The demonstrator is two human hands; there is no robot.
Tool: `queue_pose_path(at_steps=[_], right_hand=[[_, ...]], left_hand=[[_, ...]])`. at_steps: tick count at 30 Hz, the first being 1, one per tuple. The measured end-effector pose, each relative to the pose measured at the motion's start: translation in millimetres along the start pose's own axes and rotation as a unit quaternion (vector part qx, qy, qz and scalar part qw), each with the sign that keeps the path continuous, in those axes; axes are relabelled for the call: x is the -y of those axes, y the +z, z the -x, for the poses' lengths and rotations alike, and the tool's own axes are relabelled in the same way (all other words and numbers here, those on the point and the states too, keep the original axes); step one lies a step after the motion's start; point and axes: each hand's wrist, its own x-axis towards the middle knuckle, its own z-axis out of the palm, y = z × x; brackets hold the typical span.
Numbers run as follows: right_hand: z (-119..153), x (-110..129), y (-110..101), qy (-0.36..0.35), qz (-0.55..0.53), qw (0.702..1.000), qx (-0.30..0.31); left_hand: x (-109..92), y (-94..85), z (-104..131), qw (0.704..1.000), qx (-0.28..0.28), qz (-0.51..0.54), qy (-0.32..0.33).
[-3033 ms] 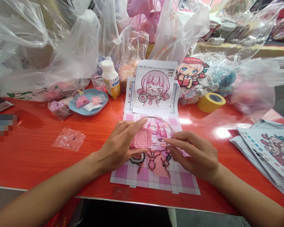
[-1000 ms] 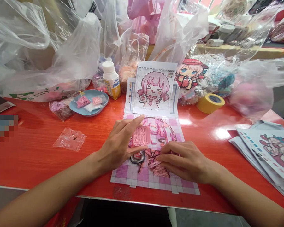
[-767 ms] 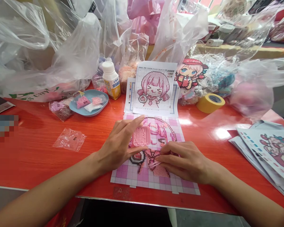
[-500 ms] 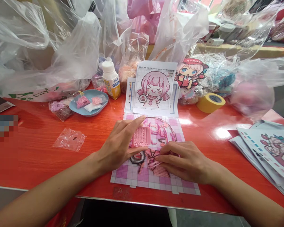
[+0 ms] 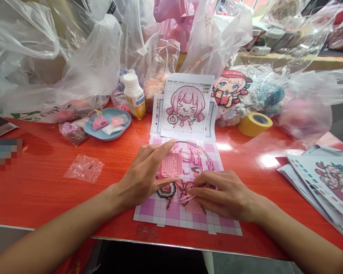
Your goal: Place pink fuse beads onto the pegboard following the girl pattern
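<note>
My left hand (image 5: 141, 173) holds a small pink bead tray (image 5: 171, 165) between thumb and fingers, above the left part of a pegboard (image 5: 225, 223). Small pink beads lie in the tray. My right hand (image 5: 225, 194) is closed around pink tweezers (image 5: 186, 199) at the board's lower right; their tips point left over the bead work. A partly filled bead picture (image 5: 194, 207) in pink, black and white spreads over the board, some of it hidden under my hands. Just behind the board stands a printed pattern sheet (image 5: 185, 133) of a pink-haired figure.
A blue dish (image 5: 125, 127) with bead packets, a bottle (image 5: 135, 97) and an H2 bag (image 5: 84, 168) are at left. Yellow tape (image 5: 247, 125), a finished bead figure (image 5: 231, 89) and printed sheets (image 5: 303, 190) are at right. Plastic bags (image 5: 94, 57) line the back.
</note>
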Motion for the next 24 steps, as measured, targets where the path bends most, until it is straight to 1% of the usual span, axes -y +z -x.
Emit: queue_pose_path(at_steps=[8, 18, 20, 24], right_hand=[[-0.1, -0.1, -0.5, -0.002, -0.002, 1.0, 0.001], [0.8, -0.1, 0.0, -0.004, 0.004, 1.0, -0.017], [1.2, 0.4, -0.5, 0.005, 0.012, 0.999, -0.042], [-0.6, 2.0, -3.2, 0.046, 0.062, 0.988, -0.13]], left_hand=[[0.1, 0.3, -0.1, 1.0, 0.002, -0.005, 0.001], [0.1, -0.4, -0.2, 1.0, 0.004, -0.009, -0.001], [0.0, -0.7, -0.4, 1.0, 0.005, -0.008, 0.002], [0.4, -0.5, -0.1, 1.0, 0.013, 0.0, 0.021]])
